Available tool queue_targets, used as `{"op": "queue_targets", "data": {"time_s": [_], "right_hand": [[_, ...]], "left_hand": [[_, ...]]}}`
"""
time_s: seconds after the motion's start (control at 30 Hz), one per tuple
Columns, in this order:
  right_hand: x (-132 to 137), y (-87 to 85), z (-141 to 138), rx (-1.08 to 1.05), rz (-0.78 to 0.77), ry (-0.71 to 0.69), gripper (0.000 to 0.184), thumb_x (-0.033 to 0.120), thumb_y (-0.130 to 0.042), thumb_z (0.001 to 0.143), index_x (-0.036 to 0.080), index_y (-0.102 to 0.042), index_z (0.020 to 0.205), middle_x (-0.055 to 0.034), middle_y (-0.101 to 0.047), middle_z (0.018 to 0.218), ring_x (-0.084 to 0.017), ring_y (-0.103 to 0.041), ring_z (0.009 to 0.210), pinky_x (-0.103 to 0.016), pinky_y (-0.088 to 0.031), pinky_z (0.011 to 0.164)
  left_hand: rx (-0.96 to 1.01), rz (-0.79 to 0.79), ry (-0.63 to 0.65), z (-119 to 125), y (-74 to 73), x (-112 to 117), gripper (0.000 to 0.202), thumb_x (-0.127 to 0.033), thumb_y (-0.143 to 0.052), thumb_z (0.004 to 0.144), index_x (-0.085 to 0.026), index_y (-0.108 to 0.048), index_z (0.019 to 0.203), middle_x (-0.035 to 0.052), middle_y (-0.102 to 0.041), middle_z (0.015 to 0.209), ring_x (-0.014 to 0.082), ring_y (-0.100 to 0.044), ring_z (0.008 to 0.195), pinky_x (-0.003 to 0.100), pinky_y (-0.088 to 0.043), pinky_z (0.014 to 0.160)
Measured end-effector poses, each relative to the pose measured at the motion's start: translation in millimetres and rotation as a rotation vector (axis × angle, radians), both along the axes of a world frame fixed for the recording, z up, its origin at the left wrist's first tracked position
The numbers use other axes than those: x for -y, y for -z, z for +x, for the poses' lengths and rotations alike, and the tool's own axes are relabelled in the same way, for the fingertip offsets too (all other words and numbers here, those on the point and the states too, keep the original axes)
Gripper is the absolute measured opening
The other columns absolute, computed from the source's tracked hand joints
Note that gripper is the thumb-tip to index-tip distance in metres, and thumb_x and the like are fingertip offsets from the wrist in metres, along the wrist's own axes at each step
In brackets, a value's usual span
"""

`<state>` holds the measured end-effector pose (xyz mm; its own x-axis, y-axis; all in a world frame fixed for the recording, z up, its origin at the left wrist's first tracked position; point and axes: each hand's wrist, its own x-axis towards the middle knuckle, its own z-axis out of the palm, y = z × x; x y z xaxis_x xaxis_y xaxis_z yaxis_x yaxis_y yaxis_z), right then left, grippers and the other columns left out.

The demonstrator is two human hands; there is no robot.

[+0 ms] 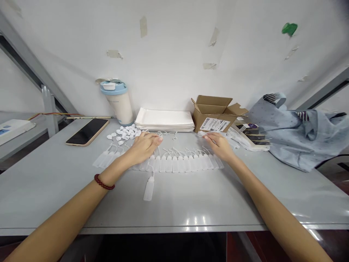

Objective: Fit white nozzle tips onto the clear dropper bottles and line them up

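Note:
My left hand (145, 146) hovers over the left part of a row of small translucent white bottles (188, 163) with thin white cords at their tops. Its thumb and fingers are drawn together beside loose white cords (171, 135); what they hold, if anything, is hidden. At the row's right end, my right hand (220, 145) has its thumb and fingertips closed by a whitish, see-through bit (201, 134), too small to name. One corded bottle (148, 189) lies apart, nearer the front edge. A pile of small white caps (124, 133) sits left of my left hand.
Behind the row are a stack of white paper (165, 118) and an open cardboard box (214, 114). A blue-lidded cup (120, 103) and a phone (87, 132) stand and lie to the left. A grey-blue cloth bag (302, 134) covers the right rear.

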<state>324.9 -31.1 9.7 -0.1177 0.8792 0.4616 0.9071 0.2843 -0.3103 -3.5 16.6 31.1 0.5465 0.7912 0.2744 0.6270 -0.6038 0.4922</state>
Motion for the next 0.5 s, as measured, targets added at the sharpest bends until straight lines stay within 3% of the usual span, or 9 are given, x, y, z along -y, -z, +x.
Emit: {"op": "queue_targets", "data": {"time_s": [0.1, 0.23, 0.37, 0.5], "right_hand": [[10, -9.3, -13, -0.07, 0.116, -0.039, 0.016, 0.028, -0.057, 0.095, 0.016, -0.065, 0.102, -0.0056, -0.068, 0.107, -0.021, -0.065, 0.098, -0.044, -0.052, 0.088], [29, -18.0, -44, -0.151, 0.204, -0.131, 0.011, 0.018, -0.05, 0.095, 0.02, -0.06, 0.093, -0.0061, -0.07, 0.095, -0.021, -0.065, 0.092, -0.039, -0.053, 0.082], [47, -21.9, -74, -0.185, 0.18, -0.243, 0.013, 0.015, -0.051, 0.092, 0.024, -0.055, 0.101, -0.0063, -0.071, 0.098, -0.022, -0.067, 0.087, -0.035, -0.055, 0.074], [58, -25.2, -88, -0.204, 0.118, -0.298, 0.018, 0.015, -0.051, 0.093, 0.024, -0.054, 0.108, -0.0067, -0.072, 0.1, -0.022, -0.068, 0.086, -0.034, -0.055, 0.072]], "left_hand": [[0.157, -0.037, -0.043, -2, -11.9, 2, 0.021, -0.03, -0.051, 0.096, -0.018, -0.067, 0.097, 0.0069, -0.068, 0.111, 0.0228, -0.062, 0.105, 0.041, -0.05, 0.091], [0.297, -0.141, -0.031, -3, -21.1, 10, 0.019, -0.034, -0.062, 0.084, -0.019, -0.07, 0.077, 0.0039, -0.073, 0.084, 0.0205, -0.068, 0.08, 0.032, -0.054, 0.074], [0.367, -0.231, 0.044, 4, -23.0, 23, 0.021, -0.037, -0.067, 0.078, -0.018, -0.068, 0.069, 0.0027, -0.071, 0.071, 0.0169, -0.066, 0.065, 0.026, -0.052, 0.058], [0.398, -0.212, 0.08, 12, -25.2, 34, 0.017, -0.031, -0.066, 0.077, -0.018, -0.066, 0.067, 0.0021, -0.069, 0.071, 0.0161, -0.065, 0.066, 0.027, -0.053, 0.062]]}}
